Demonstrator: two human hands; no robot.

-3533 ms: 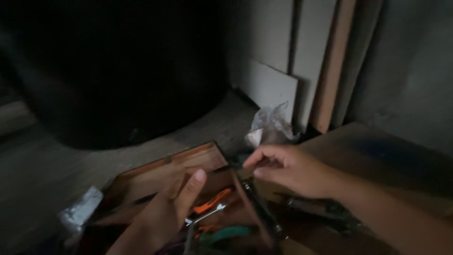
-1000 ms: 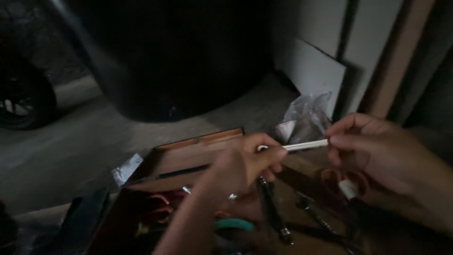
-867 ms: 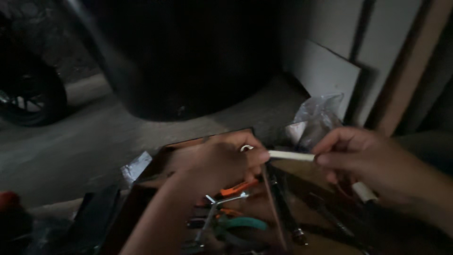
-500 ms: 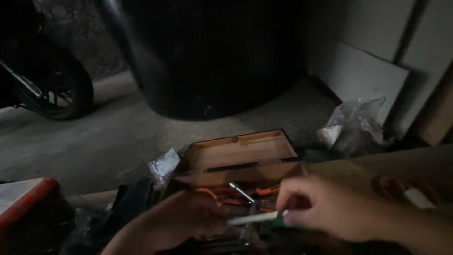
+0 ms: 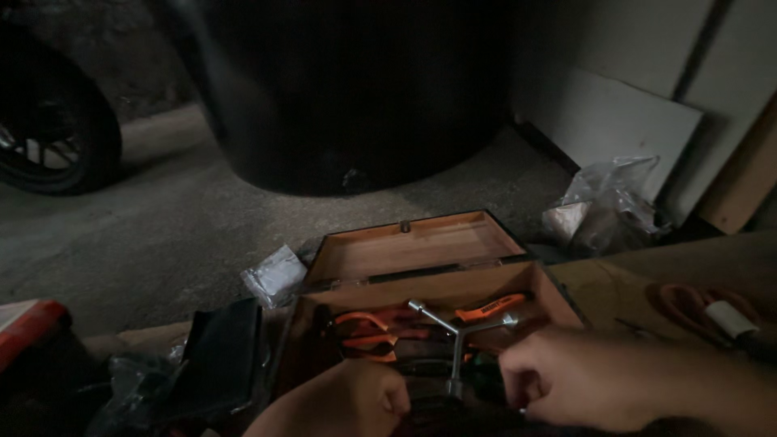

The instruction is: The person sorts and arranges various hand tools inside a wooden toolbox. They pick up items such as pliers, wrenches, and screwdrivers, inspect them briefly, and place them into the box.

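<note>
- My left hand (image 5: 344, 405) sits low at the front edge of the wooden toolbox (image 5: 421, 267), curled into a loose fist; whether anything lies inside it I cannot tell.
- My right hand (image 5: 579, 376) is knuckled over the box's front right corner, fingers folded down; what they grip, if anything, is hidden beneath them.
- Between the two hands stands a three-armed socket wrench (image 5: 457, 328), one arm running down toward my wrists, the other two spread over orange-handled pliers (image 5: 368, 328) and an orange-handled tool (image 5: 490, 307).
- To work well here, I judge the hands should move slowly in this dim light, lift the wrench clear before rummaging beneath it, and keep fingertips off the plier jaws.
- The hinged lid (image 5: 413, 247) stands open behind the tray. On the bench (image 5: 639, 275) to the right, a red-handled tool with a white sleeve (image 5: 712, 311) lies well apart from the box.
- Farther out: a crumpled plastic bag (image 5: 607, 206), white boards (image 5: 623, 121) leaning on the wall, a large dark drum (image 5: 348, 89), and a wheel (image 5: 53, 125) at far left.
- Half a second ago my right hand pinched a pale thin rod over the box; now that rod is out of sight and both hands have dropped lower in the frame. The wrench lies much as before.
</note>
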